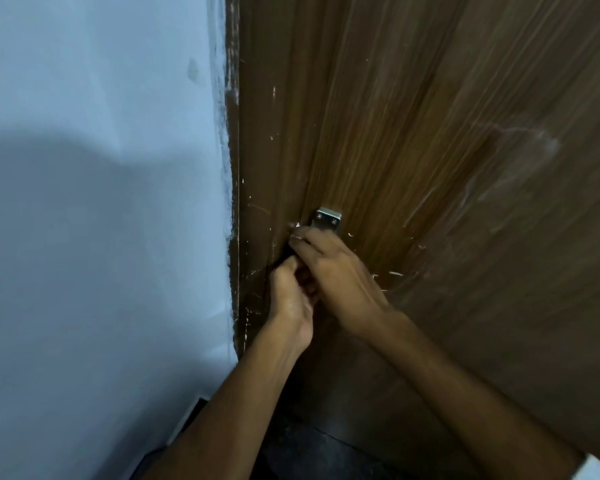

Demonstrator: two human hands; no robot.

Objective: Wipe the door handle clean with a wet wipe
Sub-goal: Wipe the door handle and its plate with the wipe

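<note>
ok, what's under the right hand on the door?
The right hand covers most of the door handle; only its metal mounting plate with two screws shows above the fingers. A white sliver shows at the fingertips, possibly the wipe. The left hand hides the rest.

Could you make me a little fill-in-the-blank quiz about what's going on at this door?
1. The door is made of brown ____.
2. The wall lies to the ____ of the door.
3. The metal plate just above the right hand is fixed with two ____.
4. The left hand sits ____ the right hand in the picture.

Missing words: wood; left; screws; below
</note>
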